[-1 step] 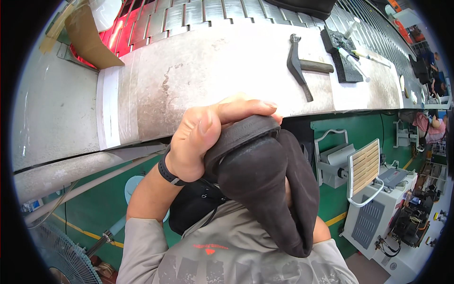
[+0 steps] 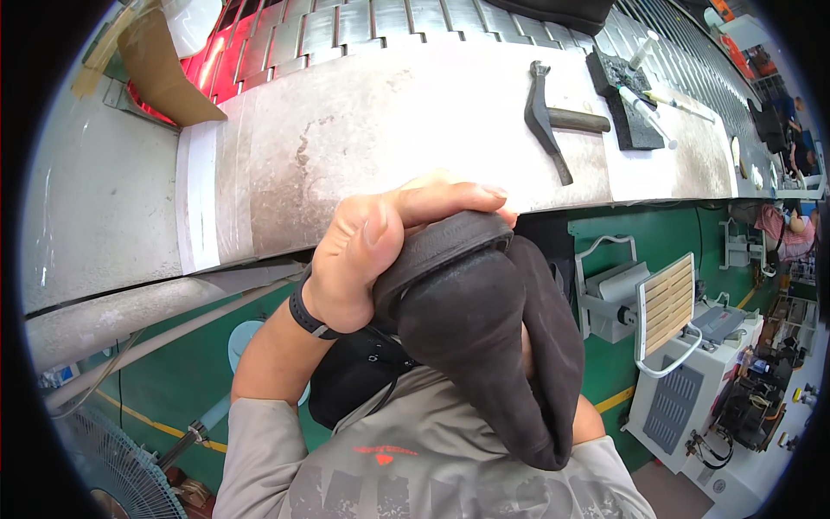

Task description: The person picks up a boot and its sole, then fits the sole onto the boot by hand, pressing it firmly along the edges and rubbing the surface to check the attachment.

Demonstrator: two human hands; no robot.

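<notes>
- We see the left hand curled tight over the top of a dark shoe, thumb lying across the sole edge and fingers wrapped over its far side; the fingertips are hidden behind the shoe.
- The shoe sits close under the camera, in front of the chest, sole edge up, its black upper hanging down toward the grey shirt. It hides much of the body below.
- A black wristband circles the left wrist.
- The right hand is not visible; the shoe covers where it would be, so we cannot tell whether it grips anything.
- Beyond the shoe runs a worn grey workbench, stained and scuffed.
- On the bench, to the right, lies a dark metal hammer, well apart from the hand.
- Just past it lies a black foam block with thin white-handled tools lying across it; their tips are too small to make out.
- A cardboard piece leans at the bench's upper left, cut off by the rim.
- Below the bench, a white machine with a slatted panel stands on the right.
- A fan shows partly at the lower left.
</notes>
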